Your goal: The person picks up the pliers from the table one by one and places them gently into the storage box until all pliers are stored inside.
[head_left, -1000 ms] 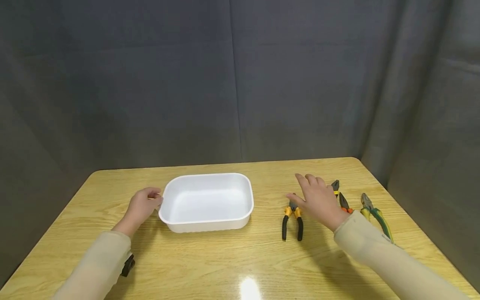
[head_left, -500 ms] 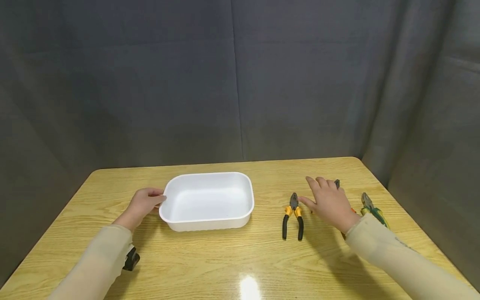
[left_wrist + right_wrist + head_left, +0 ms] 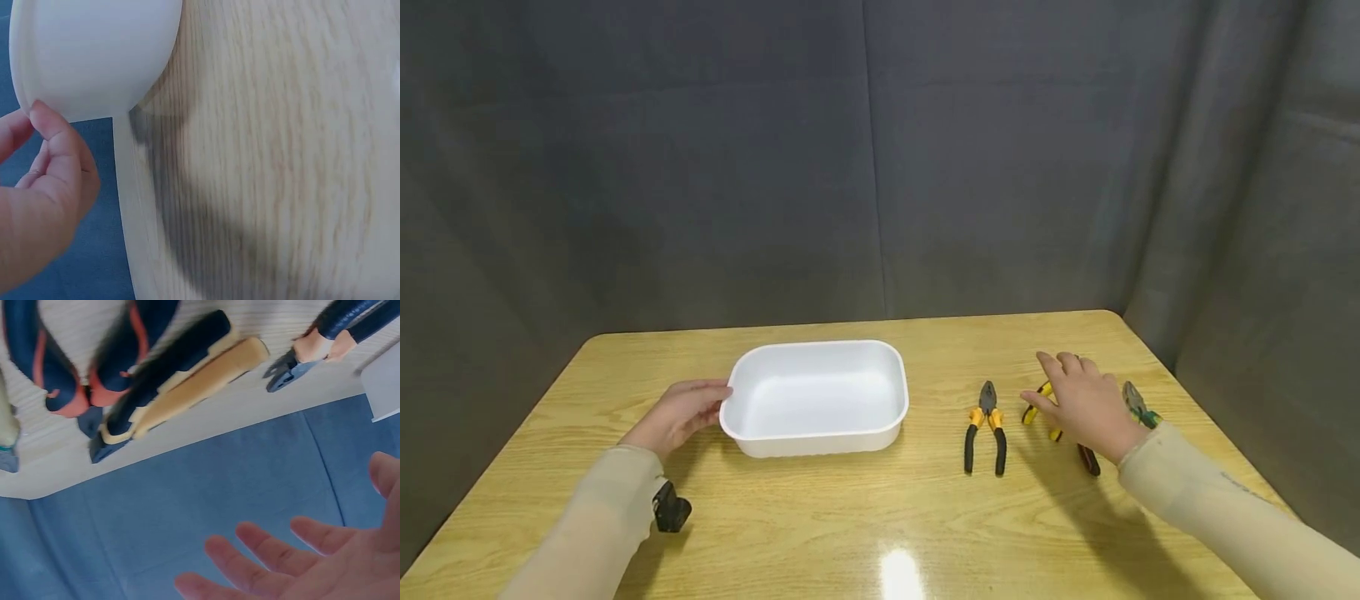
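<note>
Touching white tray [image 3: 820,392], left hand [image 3: 681,412] flat; right hand [image 3: 1086,404] spread over pliers [image 3: 1041,400] — seemingly ungripped

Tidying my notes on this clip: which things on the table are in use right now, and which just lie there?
In use:
- white tub, left hand at its rim
- yellow pliers and red pliers, under the open right hand

Lying about:
- orange pliers
- green pliers
- table
</note>
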Available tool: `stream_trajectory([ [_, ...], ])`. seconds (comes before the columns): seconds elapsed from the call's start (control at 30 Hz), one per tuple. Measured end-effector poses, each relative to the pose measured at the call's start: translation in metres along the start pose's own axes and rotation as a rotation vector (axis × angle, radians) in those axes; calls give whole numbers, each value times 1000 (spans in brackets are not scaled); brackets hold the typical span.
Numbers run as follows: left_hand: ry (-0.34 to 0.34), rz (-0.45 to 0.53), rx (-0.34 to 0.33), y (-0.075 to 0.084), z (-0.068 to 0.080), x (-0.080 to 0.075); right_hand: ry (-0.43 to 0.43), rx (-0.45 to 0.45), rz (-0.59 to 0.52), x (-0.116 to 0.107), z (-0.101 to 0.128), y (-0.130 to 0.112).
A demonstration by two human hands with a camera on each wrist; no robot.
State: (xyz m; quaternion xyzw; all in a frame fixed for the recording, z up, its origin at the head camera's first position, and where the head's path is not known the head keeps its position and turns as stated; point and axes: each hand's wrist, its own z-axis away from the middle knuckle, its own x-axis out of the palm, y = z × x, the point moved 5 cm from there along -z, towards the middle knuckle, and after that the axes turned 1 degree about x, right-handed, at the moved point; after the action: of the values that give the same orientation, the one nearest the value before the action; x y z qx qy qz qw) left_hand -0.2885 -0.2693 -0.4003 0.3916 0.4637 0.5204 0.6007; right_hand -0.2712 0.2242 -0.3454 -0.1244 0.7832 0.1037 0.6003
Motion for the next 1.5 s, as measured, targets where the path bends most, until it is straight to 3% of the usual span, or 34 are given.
stream_trajectory([
  [0.27,11,45,-20,1,-1,-2,-37,44,3,1,6,13],
  [0.6,-33,125,-49,-5,-3,-5,-66,93,-66,6,14,29],
  [1.03,-57,93,-48,-6,-5,-6,-113,156,-68,11,27,51],
  [1.5,-64,60,-43,-5,-5,-6,-105,174,-93,13,35,67],
])
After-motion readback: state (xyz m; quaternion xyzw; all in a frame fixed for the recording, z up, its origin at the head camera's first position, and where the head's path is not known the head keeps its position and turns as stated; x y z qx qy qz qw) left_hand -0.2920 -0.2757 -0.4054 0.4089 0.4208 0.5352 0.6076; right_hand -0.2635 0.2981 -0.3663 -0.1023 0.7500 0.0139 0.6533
